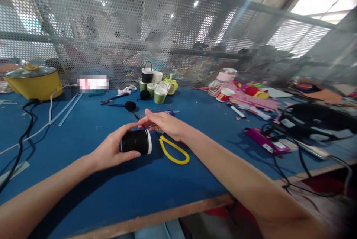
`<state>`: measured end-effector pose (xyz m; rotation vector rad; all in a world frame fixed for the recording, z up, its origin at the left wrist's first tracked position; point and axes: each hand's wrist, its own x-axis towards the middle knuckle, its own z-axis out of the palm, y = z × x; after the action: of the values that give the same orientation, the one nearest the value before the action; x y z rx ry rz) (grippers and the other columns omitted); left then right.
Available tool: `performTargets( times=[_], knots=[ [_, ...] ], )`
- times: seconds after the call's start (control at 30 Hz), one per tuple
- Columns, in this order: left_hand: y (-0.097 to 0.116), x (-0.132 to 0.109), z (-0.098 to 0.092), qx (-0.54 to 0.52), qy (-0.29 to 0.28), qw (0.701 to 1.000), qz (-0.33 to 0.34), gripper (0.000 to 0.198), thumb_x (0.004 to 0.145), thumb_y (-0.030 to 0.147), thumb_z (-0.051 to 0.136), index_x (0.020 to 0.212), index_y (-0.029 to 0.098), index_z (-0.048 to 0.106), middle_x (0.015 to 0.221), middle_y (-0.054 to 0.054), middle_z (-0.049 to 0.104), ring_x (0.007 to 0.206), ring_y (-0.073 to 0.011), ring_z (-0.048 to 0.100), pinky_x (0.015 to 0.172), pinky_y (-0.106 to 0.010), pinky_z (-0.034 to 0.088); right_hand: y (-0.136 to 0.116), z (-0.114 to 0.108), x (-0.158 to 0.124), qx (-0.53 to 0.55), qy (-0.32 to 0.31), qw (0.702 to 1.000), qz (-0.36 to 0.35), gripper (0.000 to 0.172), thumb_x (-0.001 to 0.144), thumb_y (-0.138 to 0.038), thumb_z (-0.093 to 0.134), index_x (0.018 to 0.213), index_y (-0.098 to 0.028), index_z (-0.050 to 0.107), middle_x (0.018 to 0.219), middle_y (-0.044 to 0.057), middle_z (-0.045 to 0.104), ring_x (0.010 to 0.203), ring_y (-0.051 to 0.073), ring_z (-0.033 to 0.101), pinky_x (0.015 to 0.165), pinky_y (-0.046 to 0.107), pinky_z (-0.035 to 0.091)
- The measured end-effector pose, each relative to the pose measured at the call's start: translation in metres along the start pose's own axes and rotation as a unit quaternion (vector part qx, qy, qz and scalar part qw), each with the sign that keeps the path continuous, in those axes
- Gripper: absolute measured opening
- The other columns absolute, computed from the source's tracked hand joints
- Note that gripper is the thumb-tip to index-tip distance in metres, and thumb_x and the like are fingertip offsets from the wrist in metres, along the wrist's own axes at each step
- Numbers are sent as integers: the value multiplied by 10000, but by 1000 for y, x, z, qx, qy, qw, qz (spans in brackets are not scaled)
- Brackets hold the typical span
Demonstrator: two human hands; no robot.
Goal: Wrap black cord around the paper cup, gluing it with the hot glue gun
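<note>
A paper cup wrapped in black (135,142) lies on its side above the blue table, its white rim facing right. My left hand (115,144) is closed around it, thumb below and fingers over the top. At the cup's upper edge, my right hand (160,123) has its fingertips together on a thin black yarn (135,115). This yarn runs back to a small black ball (130,106). Beneath my right wrist lies a tool with a yellow loop handle (174,151); its front end is mostly hidden by the hand.
Small white, green and black cups (160,94) stand at the back centre, near long-handled pliers (115,103). A yellow electric pot (35,81) with cables is at left. To the right are a red paper cup (225,94), a purple device (264,140) and a black bag (320,118).
</note>
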<state>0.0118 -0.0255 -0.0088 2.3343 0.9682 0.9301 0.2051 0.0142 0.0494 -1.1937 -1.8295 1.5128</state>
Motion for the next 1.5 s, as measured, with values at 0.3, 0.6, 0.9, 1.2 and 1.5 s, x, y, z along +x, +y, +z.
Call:
performTargets(
  times=[0.3, 0.6, 0.9, 1.2, 1.5],
  knots=[
    [2, 0, 0, 22, -39, 999, 20, 525, 743, 357, 599, 1194, 199, 382, 1154, -97, 543, 995, -226, 553, 809, -336, 464, -11, 11, 25, 28, -23, 999, -37, 477, 822, -543, 387, 763, -141, 636, 839, 74, 643, 809, 134, 574, 679, 247, 424],
    [5, 2, -2, 22, -33, 999, -30, 441, 719, 365, 610, 1075, 173, 434, 968, -66, 591, 818, -193, 582, 693, -317, 475, -3, -24, 35, -194, 164, 967, -16, 173, 859, -228, 426, 817, -133, 565, 813, 69, 640, 605, 88, 586, 525, 197, 449],
    [5, 2, -2, 16, -25, 996, -82, 425, 717, 373, 600, 1057, 190, 422, 1002, -57, 577, 877, -203, 568, 747, -316, 453, 35, -75, 19, -383, 271, 874, 131, 198, 821, -284, 514, 871, -114, 601, 930, 115, 610, 863, 204, 574, 736, 331, 456],
    [5, 2, -3, 24, -34, 996, -82, 430, 715, 366, 603, 1062, 187, 421, 987, -56, 581, 848, -197, 572, 725, -314, 457, 52, -71, 16, -349, 272, 885, 148, 302, 783, -221, 558, 1062, -114, 518, 890, 76, 613, 754, 165, 594, 658, 310, 490],
    [-4, 3, -6, 88, -36, 995, 0, 441, 745, 357, 592, 1106, 181, 410, 1081, -91, 526, 982, -219, 527, 820, -336, 440, 5, -50, -30, -163, 178, 970, 3, 163, 726, -288, 592, 729, -136, 534, 587, 3, 584, 483, 87, 545, 507, 217, 461]
  ],
)
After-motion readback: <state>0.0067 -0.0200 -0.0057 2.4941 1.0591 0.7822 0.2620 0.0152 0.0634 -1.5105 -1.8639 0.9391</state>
